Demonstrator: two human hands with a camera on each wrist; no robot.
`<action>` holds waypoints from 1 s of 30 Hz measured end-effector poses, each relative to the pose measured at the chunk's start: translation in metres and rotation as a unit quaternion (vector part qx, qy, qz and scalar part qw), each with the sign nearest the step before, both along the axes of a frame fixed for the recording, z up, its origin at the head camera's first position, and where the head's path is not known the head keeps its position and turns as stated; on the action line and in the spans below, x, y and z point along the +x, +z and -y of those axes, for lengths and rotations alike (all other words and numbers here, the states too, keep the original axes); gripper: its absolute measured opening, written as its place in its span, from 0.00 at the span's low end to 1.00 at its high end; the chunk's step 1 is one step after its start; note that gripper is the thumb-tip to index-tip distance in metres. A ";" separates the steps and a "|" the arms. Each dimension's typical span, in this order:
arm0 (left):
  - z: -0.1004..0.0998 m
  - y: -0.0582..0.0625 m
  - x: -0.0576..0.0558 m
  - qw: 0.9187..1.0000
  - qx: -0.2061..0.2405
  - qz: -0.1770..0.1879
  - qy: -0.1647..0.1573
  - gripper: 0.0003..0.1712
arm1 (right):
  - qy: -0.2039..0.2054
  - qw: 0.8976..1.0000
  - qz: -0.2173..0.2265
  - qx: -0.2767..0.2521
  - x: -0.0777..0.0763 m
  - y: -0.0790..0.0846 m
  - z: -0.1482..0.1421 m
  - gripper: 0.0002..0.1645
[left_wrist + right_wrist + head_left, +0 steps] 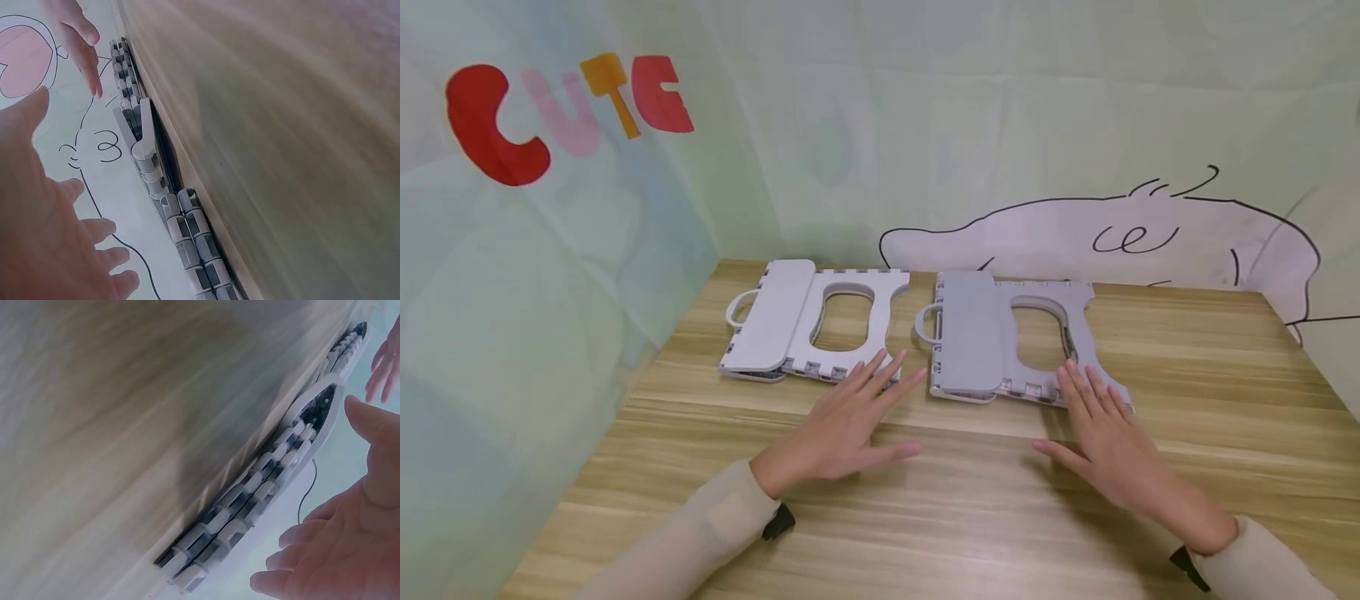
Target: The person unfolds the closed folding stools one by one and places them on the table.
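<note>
Two folding step stools lie folded flat, side by side on the wooden table. The white stool [781, 321] is on the left, the grey stool [973, 333] on the right, each with a loop handle pointing left. My left hand [842, 417] is spread palm down, its fingertips overlapping the white stool's near right corner in the head view. Over the near right leg of the grey stool reach the straight fingers of my right hand [1108, 454], thumb held out to the left. Neither hand grips anything. Hinged edges of a stool [250, 487] show beside the palm in the right wrist view.
The wood-grain table [955, 517] runs back to a pale fabric backdrop [865, 150] with a line-drawn cartoon figure. Another sheet of fabric with colourful letters [497, 125] hangs along the left side. Dark straps [778, 522] are on both wrists.
</note>
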State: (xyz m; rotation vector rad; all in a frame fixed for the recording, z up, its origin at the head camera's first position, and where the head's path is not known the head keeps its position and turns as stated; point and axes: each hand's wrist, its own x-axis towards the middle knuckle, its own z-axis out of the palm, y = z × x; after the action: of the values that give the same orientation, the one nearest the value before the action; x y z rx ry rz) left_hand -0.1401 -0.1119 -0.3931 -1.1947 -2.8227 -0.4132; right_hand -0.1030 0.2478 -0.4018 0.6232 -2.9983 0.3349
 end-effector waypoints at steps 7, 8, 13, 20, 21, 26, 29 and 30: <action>-0.004 0.000 -0.006 1.000 -0.001 -0.006 -0.007 0.50 | -0.013 0.999 0.029 -0.010 -0.008 0.000 -0.010 0.59; -0.005 0.000 -0.007 1.000 -0.001 -0.007 -0.009 0.50 | -0.015 0.999 0.034 -0.010 -0.009 0.000 -0.011 0.59; -0.010 0.001 -0.014 1.000 0.003 -0.013 -0.016 0.50 | -0.021 0.999 0.047 -0.011 -0.013 -0.001 -0.016 0.59; -0.016 0.007 -0.024 1.000 0.008 0.025 -0.005 0.51 | -0.026 0.998 0.049 -0.012 -0.016 -0.002 -0.020 0.59; -0.017 0.007 -0.025 0.999 0.011 0.031 -0.004 0.51 | -0.026 0.998 0.050 -0.014 -0.016 -0.002 -0.020 0.59; -0.020 0.007 -0.033 0.999 0.024 0.048 0.007 0.51 | -0.026 0.998 0.054 -0.019 -0.017 -0.003 -0.021 0.59; -0.021 0.007 -0.036 0.997 0.031 0.067 0.023 0.51 | -0.028 0.998 0.060 -0.019 -0.017 -0.004 -0.022 0.60; -0.022 0.008 -0.036 0.996 0.036 0.079 0.028 0.51 | -0.028 0.998 0.062 -0.019 -0.018 -0.005 -0.022 0.60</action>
State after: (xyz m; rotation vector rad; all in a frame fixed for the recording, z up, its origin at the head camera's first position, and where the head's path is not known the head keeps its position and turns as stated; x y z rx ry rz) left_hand -0.1765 -0.0899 -0.3854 -1.1131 -2.9357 -0.6280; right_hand -0.1207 0.2702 -0.4067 0.5319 -3.1111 0.4412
